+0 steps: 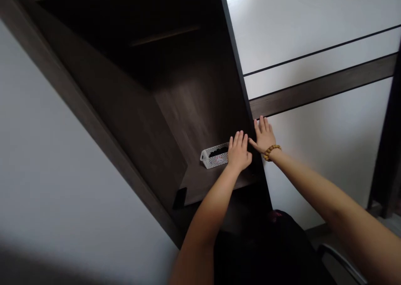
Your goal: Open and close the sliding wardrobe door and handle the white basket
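Note:
My right hand [265, 138], with a beaded bracelet [272, 152] at the wrist, lies with spread fingers at the dark edge of the white sliding door [316, 151]. Just to its left, my left hand [239, 155] is stretched out in front of the open wardrobe [194, 105], its fingers extended upward. Whether the left palm touches the door's edge I cannot tell. Behind that hand, a white perforated basket [214, 162] with dark contents stands on a wardrobe shelf [200, 185]; its right end is hidden. Neither hand holds anything.
A pale wall [56, 143] runs along the left of the wardrobe frame. A small black object [179, 198] is at the shelf's left front corner. Low on the right are dark clothing or fabric [266, 255] and a curved metal bar [340, 260].

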Available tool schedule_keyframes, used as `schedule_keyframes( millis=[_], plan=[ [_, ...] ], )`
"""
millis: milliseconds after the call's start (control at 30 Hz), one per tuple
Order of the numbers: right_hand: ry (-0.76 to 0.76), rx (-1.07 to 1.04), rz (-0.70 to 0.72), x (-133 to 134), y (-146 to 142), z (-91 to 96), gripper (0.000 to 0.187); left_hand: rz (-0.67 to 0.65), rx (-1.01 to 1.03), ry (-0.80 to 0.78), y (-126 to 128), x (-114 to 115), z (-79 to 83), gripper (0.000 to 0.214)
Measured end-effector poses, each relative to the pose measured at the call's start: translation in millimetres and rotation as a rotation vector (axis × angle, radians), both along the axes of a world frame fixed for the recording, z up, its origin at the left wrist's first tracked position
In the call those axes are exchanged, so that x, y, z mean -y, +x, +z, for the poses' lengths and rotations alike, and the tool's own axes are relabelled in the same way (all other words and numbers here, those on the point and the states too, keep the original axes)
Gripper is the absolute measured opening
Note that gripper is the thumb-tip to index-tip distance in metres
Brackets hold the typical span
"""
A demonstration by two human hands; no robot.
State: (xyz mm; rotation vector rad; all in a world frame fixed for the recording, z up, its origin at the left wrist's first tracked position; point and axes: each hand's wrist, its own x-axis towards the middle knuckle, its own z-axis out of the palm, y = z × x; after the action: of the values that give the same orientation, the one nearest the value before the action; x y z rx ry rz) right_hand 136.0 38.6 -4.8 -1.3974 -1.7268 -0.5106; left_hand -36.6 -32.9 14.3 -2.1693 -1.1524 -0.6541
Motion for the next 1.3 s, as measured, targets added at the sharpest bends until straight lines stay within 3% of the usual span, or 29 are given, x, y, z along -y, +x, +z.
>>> schedule_keyframes(
  millis=[133, 267, 433, 533, 733, 900, 1000, 1200, 1300],
  plan=[
    [0.022, 0.029, 0.061, 2, -20, -2.8, 0.084, -0.003, -0.139, 0.000, 13, -10, 22.7, 0.078],
    [-0.006, 0.061, 0.210, 8, -34, -2.4, 0.081, 0.105, -0.261, -0.041, 9, -14, 38.4, 0.074],
    [0.019, 0.171, 0.405, 15, -36, -9.9, 0.079, 0.226, -0.282, -0.027, -18, -8, 37.4, 0.079],
    [0.055, 0.139, 0.374, 17, -25, -23.0, 0.077, 0.280, -0.260, -0.024, -35, -4, 31.0, 0.081],
    [0.006, -0.110, 0.057, 12, 48, -43.1, 0.086, 0.409, -0.227, -0.023, -53, -5, 22.3, 0.087],
    [0.007, -0.263, -0.058, -14, 132, -53.5, 0.092, 0.486, -0.190, -0.042, -52, -8, 18.1, 0.087],
    [-0.021, -0.315, -0.061, -33, 169, -62.7, 0.094, 0.525, -0.158, -0.044, -54, -12, 16.1, 0.086],
    [-0.005, -0.431, 0.021, -50, 216, -80.6, 0.103, 0.595, -0.082, -0.068, -61, -19, 15.4, 0.087],
    [-0.109, -0.473, -0.002, -58, 238, -82.5, 0.115, 0.634, -0.051, -0.079, -61, -19, 17.1, 0.090]
  ],
)
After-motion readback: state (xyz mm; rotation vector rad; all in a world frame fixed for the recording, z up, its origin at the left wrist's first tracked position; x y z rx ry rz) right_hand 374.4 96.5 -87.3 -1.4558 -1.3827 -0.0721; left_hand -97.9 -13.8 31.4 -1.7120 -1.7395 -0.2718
